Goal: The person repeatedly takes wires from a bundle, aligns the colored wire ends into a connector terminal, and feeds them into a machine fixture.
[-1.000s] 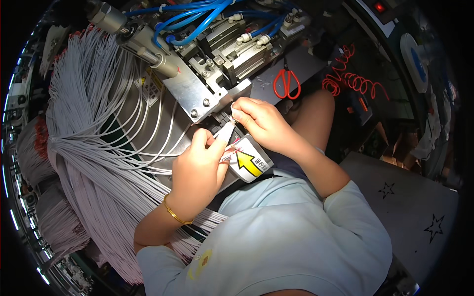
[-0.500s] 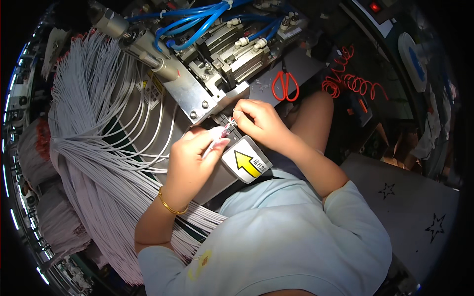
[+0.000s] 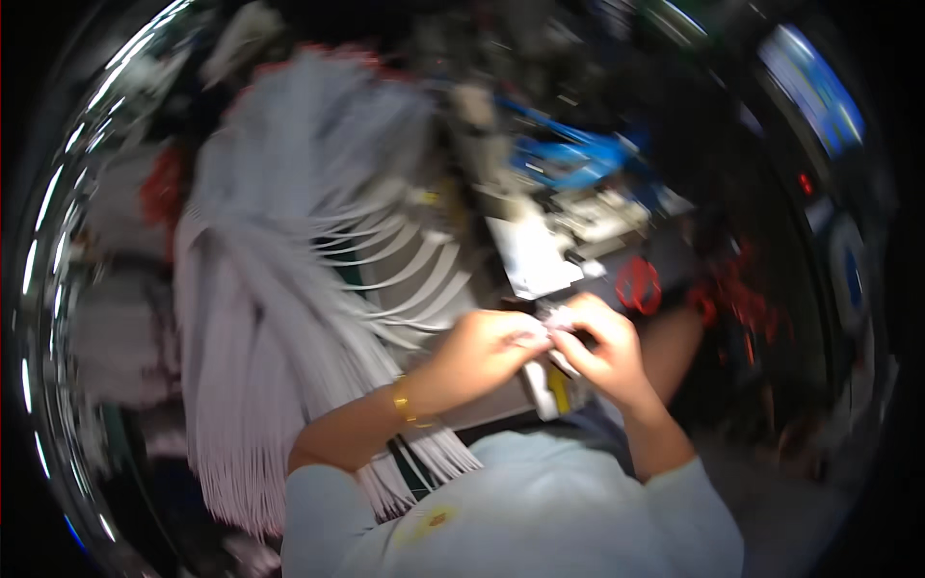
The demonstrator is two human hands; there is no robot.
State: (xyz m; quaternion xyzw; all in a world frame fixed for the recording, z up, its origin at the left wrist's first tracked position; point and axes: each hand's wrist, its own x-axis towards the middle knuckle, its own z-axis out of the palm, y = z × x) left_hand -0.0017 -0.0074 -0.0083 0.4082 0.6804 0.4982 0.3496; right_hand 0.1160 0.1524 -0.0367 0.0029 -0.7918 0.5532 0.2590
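Everything is smeared by motion. My left hand, with a gold bangle at its wrist, is closed in a pinch. My right hand meets it fingertip to fingertip, also pinching. Between them is the pale end of a white cable; its thin wires are too blurred to make out. Both hands are just in front of the machine's bright metal plate. Below the fingers, a white sign with a yellow arrow is partly covered by my right hand.
A large bundle of white cables drapes over the left side, several strands looping toward the machine. Blue air tubes top the machine. Red-handled scissors lie right of it, near a red coiled cord. A lit screen stands far right.
The view has swung, so machine and cable bundle appear further right and the picture is blurred. My hands have come closer together, fingertips now meeting at the cable end.
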